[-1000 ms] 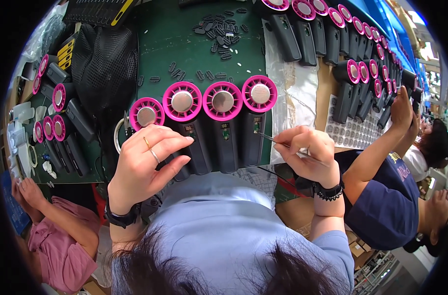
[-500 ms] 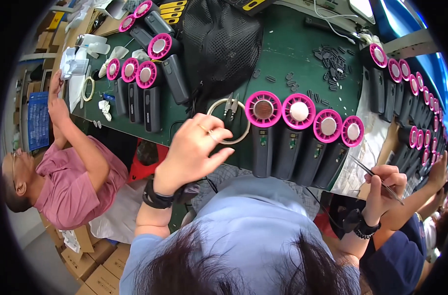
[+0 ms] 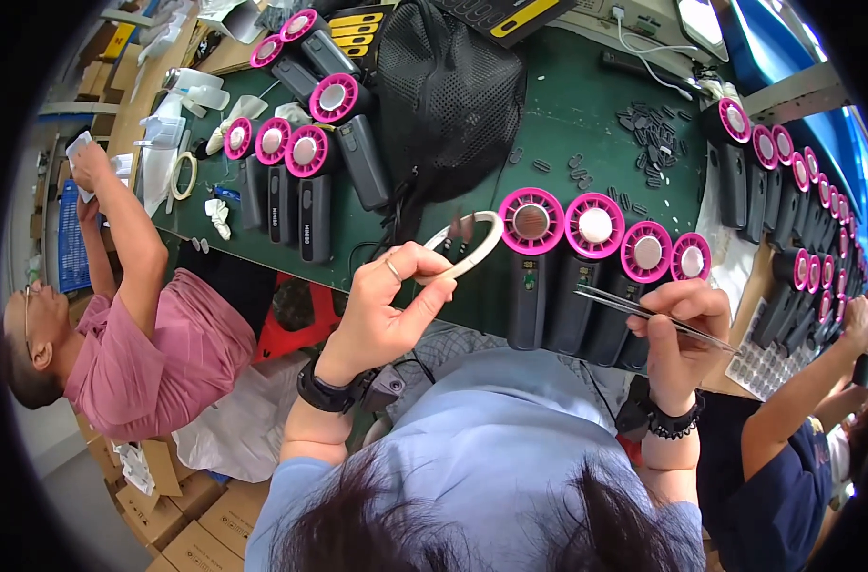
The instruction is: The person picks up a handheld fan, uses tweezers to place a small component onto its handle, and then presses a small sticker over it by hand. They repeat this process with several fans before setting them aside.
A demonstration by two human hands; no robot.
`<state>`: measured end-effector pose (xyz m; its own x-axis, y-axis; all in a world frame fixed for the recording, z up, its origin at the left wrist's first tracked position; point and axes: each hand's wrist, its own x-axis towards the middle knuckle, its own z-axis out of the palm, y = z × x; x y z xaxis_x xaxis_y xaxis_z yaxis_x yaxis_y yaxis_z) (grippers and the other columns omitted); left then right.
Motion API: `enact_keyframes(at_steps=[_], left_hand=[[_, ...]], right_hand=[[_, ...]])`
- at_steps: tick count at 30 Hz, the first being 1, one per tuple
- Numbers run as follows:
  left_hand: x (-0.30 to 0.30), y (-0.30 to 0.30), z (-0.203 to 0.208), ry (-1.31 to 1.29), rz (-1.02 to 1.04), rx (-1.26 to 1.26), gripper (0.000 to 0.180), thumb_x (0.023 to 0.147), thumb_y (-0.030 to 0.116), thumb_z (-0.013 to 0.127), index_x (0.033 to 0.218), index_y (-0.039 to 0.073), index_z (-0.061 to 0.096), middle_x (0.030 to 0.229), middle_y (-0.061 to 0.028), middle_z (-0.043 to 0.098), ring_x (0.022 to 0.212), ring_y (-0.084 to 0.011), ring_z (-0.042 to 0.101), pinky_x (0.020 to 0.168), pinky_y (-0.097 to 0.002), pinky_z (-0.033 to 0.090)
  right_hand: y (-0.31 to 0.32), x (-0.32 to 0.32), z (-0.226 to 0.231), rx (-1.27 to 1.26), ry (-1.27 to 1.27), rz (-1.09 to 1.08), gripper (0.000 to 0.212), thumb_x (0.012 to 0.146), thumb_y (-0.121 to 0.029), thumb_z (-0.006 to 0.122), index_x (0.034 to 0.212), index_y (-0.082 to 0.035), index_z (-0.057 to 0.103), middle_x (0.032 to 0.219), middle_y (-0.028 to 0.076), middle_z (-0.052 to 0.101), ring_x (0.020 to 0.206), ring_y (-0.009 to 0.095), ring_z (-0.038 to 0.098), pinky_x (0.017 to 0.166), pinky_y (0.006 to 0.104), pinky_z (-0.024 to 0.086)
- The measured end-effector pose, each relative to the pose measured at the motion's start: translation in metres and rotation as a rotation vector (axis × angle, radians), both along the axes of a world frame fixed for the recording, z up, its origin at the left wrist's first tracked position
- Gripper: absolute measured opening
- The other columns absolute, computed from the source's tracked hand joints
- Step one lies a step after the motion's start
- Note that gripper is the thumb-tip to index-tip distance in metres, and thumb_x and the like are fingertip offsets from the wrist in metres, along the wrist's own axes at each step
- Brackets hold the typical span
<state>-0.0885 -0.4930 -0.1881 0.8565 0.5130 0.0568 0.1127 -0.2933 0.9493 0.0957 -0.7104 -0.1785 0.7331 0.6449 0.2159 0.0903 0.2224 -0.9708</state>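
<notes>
My left hand (image 3: 384,307) pinches the near edge of a thin cream ring (image 3: 496,234) that looks like a narrow roll of tape, tilted up off the mat. Through the ring shows a blurred pair of small snips (image 3: 460,238). Between the thumb and fingers of my right hand (image 3: 684,334) is a pair of metal tweezers (image 3: 613,301), tips pointing left over the row of handheld fans. These fans have dark grey bodies (image 3: 526,310) and pink round heads (image 3: 531,221). Small green circuit parts show in their necks, and the rightmost bodies are partly covered by my right hand.
Small black oval pieces (image 3: 651,133) lie scattered on the green mat (image 3: 562,91). A black mesh bag (image 3: 443,95) stands at the back. More fans (image 3: 305,205) stand left, and rows (image 3: 734,162) line the right. One person (image 3: 157,343) sits left, another (image 3: 772,477) right.
My left hand has taken hold of the cream ring and tilted it up from the mat. My right hand has moved left with the tweezers, over the fans. The person at left has raised their arms.
</notes>
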Motion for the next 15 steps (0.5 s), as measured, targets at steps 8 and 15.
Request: enact_keyframes(at_steps=[8, 15], left_hand=[[0.004, -0.004, 0.004, -0.095, -0.132, -0.148, 0.005, 0.092, 0.002, 0.06, 0.095, -0.001, 0.056, 0.086, -0.0078, 0.06, 0.074, -0.0124, 0.058, 0.07, -0.0256, 0.048], [0.011, -0.004, 0.002, -0.113, -0.135, -0.151, 0.005, 0.092, 0.002, 0.06, 0.095, 0.0, 0.057, 0.084, -0.0074, 0.06, 0.075, -0.0134, 0.058, 0.072, -0.0269, 0.047]], right_hand=[[0.033, -0.006, -0.001, 0.196, -0.029, 0.194, 0.029, 0.082, 0.015, 0.063, 0.101, 0.0, 0.047, 0.1, 0.019, 0.06, 0.084, 0.018, 0.065, 0.074, 0.0305, 0.06], [0.043, -0.01, -0.002, 0.213, -0.008, 0.182, 0.029, 0.081, 0.016, 0.063, 0.1, 0.0, 0.047, 0.1, 0.019, 0.06, 0.086, 0.019, 0.066, 0.075, 0.0307, 0.06]])
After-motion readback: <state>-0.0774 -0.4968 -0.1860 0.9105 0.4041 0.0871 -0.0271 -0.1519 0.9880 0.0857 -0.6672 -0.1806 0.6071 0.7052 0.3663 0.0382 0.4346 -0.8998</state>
